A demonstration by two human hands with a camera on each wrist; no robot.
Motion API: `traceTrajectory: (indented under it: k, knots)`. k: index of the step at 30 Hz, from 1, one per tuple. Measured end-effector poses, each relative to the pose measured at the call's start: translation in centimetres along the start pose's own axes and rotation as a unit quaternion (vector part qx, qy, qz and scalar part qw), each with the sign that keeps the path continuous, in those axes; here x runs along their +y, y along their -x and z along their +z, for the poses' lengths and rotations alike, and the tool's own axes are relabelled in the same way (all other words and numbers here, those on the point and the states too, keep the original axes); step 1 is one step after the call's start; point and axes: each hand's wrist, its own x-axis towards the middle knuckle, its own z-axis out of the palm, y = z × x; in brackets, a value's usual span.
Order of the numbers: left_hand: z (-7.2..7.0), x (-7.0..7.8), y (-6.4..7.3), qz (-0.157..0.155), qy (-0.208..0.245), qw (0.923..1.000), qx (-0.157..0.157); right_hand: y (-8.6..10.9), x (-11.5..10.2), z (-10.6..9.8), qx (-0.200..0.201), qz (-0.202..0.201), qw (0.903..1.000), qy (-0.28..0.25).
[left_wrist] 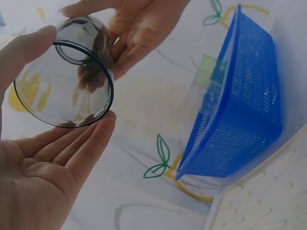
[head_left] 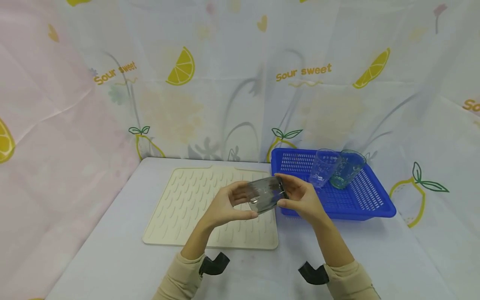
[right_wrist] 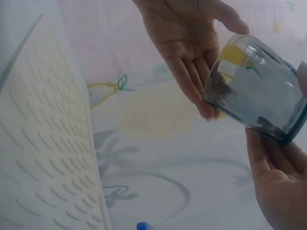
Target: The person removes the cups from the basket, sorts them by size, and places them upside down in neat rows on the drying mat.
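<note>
A clear, grey-tinted drinking glass (head_left: 265, 194) is held on its side in the air between both hands. My left hand (head_left: 226, 205) holds it at the open rim, thumb on one side and fingers on the other. At the opposite, thick-based end, my right hand (head_left: 301, 198) grips it between thumb and fingers. The left wrist view looks into the mouth of the glass (left_wrist: 64, 86), with the right hand (left_wrist: 144, 28) behind it. In the right wrist view the glass (right_wrist: 259, 86) spans the gap between both hands.
A cream ridged drying mat (head_left: 180, 208) lies on the white table below and left of the hands. Behind the right hand stands a blue perforated basket (head_left: 375, 204). Inside it lean a clear glass (head_left: 323, 168) and a greenish glass (head_left: 346, 171). A printed cloth (head_left: 225, 104) hangs behind.
</note>
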Motion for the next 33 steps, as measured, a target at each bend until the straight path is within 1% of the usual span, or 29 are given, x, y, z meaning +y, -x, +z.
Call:
traceTrajectory:
  k: [3,5,11,13,16,21,23,27,30,33]
  knots:
    - [0.1,0.0,-0.1,-0.002,0.0,1.0,-0.006,-0.1,0.1,0.2,-0.007,0.002,0.9999,0.009]
    - [0.0,0.0,0.0,-0.003,-0.009,0.9999,-0.007,-0.2,0.1,0.3,-0.008,0.005,0.9998,0.016]
    - [0.0,-0.2,0.2,-0.009,-0.062,0.998,-0.002,-0.5,-0.5,0.5,-0.018,0.001,0.9992,0.037]
    - [-0.1,-0.2,0.2,-0.006,-0.081,0.9967,0.001,-0.8,-0.6,0.4,-0.023,-0.004,0.9982,0.055]
    - [-0.3,-0.4,0.4,0.001,-0.098,0.9952,0.008,-1.1,-0.7,0.3,-0.026,-0.008,0.9962,0.083]
    - [-0.7,-0.9,0.7,0.011,-0.099,0.9947,0.025,-1.5,-0.9,0.0,-0.02,-0.008,0.992,0.125]
    - [-0.9,-1.0,0.9,0.014,-0.1,0.9945,0.029,-1.6,-0.9,0.0,-0.014,0.0,0.9911,0.132]
    - [-1.5,-1.4,1.9,0.014,-0.118,0.9921,0.041,-2.0,-0.6,-0.1,0.004,0.032,0.9891,0.144]
    - [-2.2,-2.0,3.1,0.006,-0.145,0.9874,0.062,-2.2,-0.2,-0.3,0.02,0.061,0.985,0.16]
    - [-3.2,-3.0,4.7,-0.007,-0.171,0.9811,0.09,-2.4,0.3,-0.6,0.033,0.082,0.9796,0.18]
